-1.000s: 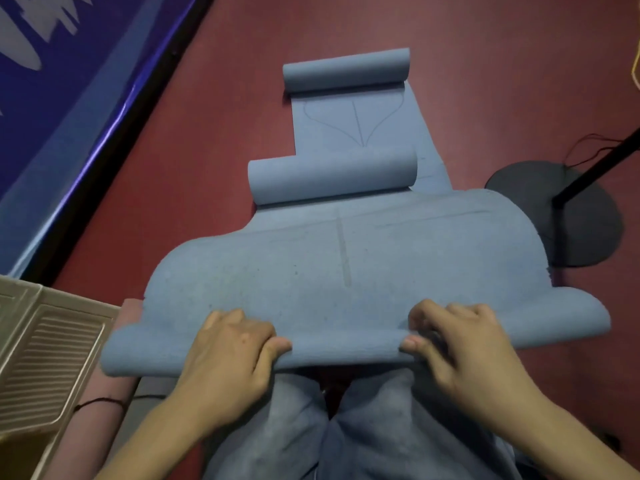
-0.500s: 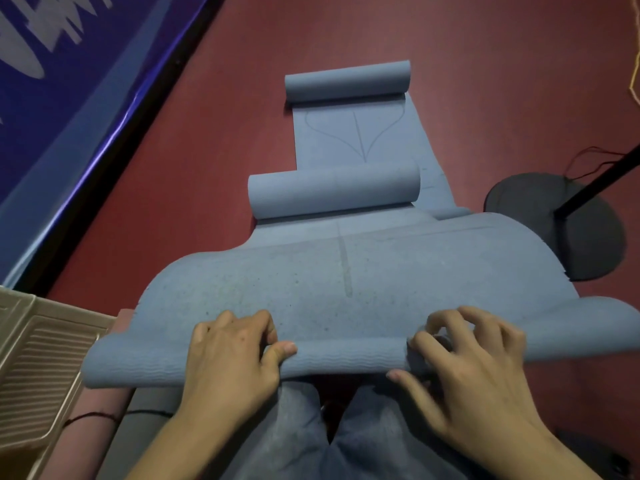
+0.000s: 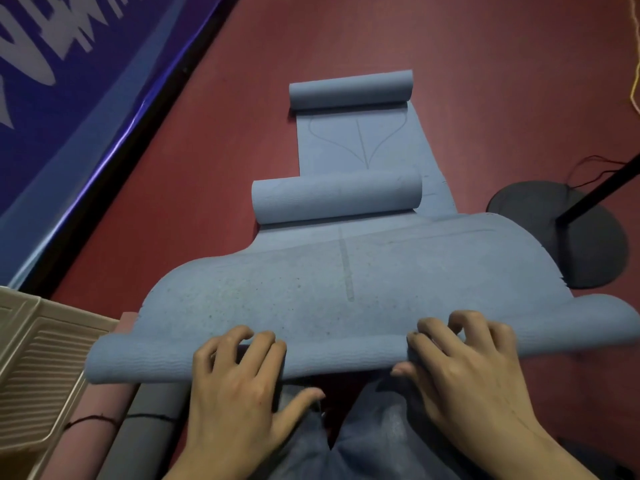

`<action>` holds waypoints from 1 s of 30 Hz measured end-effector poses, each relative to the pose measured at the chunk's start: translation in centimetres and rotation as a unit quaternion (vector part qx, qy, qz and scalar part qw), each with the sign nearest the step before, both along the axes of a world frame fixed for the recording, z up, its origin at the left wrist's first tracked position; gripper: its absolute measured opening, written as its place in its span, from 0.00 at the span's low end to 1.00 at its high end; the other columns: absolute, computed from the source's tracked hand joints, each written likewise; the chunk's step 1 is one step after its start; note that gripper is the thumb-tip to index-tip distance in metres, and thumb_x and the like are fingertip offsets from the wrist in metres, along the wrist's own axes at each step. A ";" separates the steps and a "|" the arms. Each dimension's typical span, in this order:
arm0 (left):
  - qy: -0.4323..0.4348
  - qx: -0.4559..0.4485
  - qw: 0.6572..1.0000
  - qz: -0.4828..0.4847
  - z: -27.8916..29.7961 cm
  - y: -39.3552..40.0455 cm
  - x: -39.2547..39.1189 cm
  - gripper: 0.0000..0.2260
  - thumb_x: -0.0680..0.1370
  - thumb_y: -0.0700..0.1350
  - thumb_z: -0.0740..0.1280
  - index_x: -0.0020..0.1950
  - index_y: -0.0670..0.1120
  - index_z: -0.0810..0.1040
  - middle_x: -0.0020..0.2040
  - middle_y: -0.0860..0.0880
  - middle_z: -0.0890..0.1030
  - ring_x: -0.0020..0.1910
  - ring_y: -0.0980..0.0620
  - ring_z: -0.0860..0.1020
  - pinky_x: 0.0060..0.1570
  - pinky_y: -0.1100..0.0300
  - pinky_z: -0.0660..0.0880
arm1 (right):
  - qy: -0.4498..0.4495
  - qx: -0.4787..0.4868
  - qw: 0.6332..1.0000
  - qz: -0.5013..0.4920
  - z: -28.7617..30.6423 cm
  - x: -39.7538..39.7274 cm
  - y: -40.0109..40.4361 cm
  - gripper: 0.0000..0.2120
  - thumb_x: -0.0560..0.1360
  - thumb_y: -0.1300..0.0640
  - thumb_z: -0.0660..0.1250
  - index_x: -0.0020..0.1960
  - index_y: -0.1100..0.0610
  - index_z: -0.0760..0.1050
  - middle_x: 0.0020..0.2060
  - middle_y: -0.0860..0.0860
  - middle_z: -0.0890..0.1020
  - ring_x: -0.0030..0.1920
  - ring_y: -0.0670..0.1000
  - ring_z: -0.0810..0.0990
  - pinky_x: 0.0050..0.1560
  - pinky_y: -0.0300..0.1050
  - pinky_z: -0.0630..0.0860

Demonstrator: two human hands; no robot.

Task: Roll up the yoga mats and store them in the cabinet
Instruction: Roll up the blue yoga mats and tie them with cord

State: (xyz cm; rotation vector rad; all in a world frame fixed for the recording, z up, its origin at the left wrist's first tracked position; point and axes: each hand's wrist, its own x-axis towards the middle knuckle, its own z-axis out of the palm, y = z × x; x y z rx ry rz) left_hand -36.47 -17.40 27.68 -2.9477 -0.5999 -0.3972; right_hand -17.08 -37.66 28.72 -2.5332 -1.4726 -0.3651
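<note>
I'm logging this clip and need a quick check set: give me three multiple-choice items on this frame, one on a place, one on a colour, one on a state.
1. Where does the black round base lie?
A. Right of the blue mats
B. Left of the blue mats
C. On the near mat

2. What colour is the floor?
A. Green
B. Dark red
C. White

3. How is the near mat now?
A. Fully rolled
B. Flat, with no edge rolled
C. Near edge rolled, the rest spread out

Answers:
1. A: the base sits on the floor at the right edge of the mats.
2. B: the bare floor around the mats is dark red.
3. C: the left hand and right hand curl their fingers over a thin roll at the near edge, while the mat beyond it lies spread.
</note>
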 end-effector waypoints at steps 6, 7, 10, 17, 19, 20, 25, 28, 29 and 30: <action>-0.013 -0.001 1.000 0.016 -0.5 0.2 0.4 0.23 0.75 0.69 0.66 0.46 0.49 0.82 0.48 0.55 0.82 0.55 0.42 0.77 0.56 0.43 0.64 | 0.023 0.000 0.999 -0.035 -0.6 -0.5 0.1 0.17 0.76 0.41 0.60 0.41 0.53 0.77 0.42 0.46 0.79 0.47 0.59 0.74 0.49 0.54 0.63; -0.020 0.007 1.000 0.006 -0.5 0.3 0.6 0.23 0.77 0.68 0.63 0.45 0.49 0.81 0.47 0.55 0.81 0.54 0.43 0.77 0.56 0.44 0.64 | 0.027 0.000 0.999 -0.038 -0.5 -0.3 0.2 0.17 0.76 0.41 0.60 0.40 0.53 0.77 0.42 0.46 0.79 0.47 0.59 0.74 0.49 0.54 0.62; -0.032 0.009 0.999 -0.014 -0.7 1.1 1.4 0.25 0.82 0.67 0.56 0.43 0.49 0.80 0.43 0.55 0.80 0.51 0.45 0.77 0.55 0.44 0.64 | 0.062 -0.015 0.997 -0.048 0.3 0.4 0.4 0.13 0.74 0.42 0.61 0.40 0.49 0.76 0.39 0.45 0.78 0.46 0.57 0.73 0.48 0.53 0.61; 0.036 -0.039 0.999 0.001 0.4 3.8 3.3 0.21 0.81 0.64 0.54 0.38 0.54 0.77 0.38 0.59 0.76 0.45 0.51 0.74 0.60 0.45 0.63 | 0.112 -0.054 0.992 -0.016 2.9 2.6 3.6 0.16 0.69 0.44 0.68 0.41 0.43 0.59 0.32 0.41 0.62 0.37 0.55 0.72 0.40 0.57 0.71; 0.046 -0.046 0.998 0.006 1.1 4.3 3.7 0.23 0.81 0.64 0.53 0.35 0.54 0.75 0.35 0.59 0.75 0.42 0.53 0.73 0.57 0.47 0.62 | 0.146 -0.119 0.982 -0.028 3.8 3.1 4.1 0.12 0.73 0.37 0.54 0.43 0.44 0.57 0.31 0.43 0.66 0.43 0.55 0.74 0.45 0.58 0.70; 0.048 -0.054 0.997 0.006 1.6 4.4 3.9 0.23 0.81 0.65 0.53 0.34 0.55 0.74 0.33 0.59 0.75 0.41 0.53 0.72 0.56 0.48 0.61 | 0.177 -0.147 0.972 -0.045 4.1 3.2 4.1 0.16 0.74 0.34 0.46 0.44 0.45 0.61 0.32 0.45 0.69 0.47 0.54 0.73 0.49 0.57 0.69; 0.026 -0.085 0.996 -0.021 2.3 2.6 1.3 0.21 0.81 0.61 0.55 0.30 0.56 0.68 0.28 0.58 0.75 0.36 0.54 0.73 0.51 0.48 0.66 | 0.244 -0.132 0.961 -0.009 3.9 1.1 0.7 0.20 0.74 0.32 0.44 0.45 0.45 0.64 0.31 0.43 0.68 0.42 0.49 0.69 0.46 0.51 0.65; -0.002 -0.083 0.996 0.027 0.7 1.0 0.1 0.19 0.80 0.55 0.58 0.28 0.56 0.68 0.26 0.53 0.77 0.32 0.47 0.76 0.41 0.50 0.72 | 0.213 -0.107 0.971 0.000 2.5 -0.8 -0.7 0.14 0.76 0.35 0.54 0.43 0.45 0.65 0.28 0.43 0.68 0.36 0.50 0.71 0.39 0.51 0.68; 0.003 -0.077 0.996 0.041 0.1 0.8 0.2 0.20 0.80 0.55 0.58 0.27 0.55 0.69 0.26 0.52 0.77 0.32 0.46 0.76 0.41 0.50 0.71 | 0.178 -0.096 0.979 -0.002 1.8 -1.2 -0.7 0.14 0.76 0.37 0.56 0.43 0.47 0.66 0.27 0.45 0.70 0.36 0.52 0.73 0.37 0.51 0.70; 0.009 -0.070 0.996 0.052 -0.3 0.9 0.3 0.21 0.80 0.55 0.58 0.27 0.53 0.72 0.26 0.52 0.77 0.32 0.45 0.76 0.41 0.50 0.70 | 0.154 -0.089 0.984 -0.008 1.3 -1.4 -0.6 0.13 0.76 0.39 0.57 0.43 0.48 0.67 0.27 0.46 0.72 0.37 0.54 0.75 0.36 0.52 0.71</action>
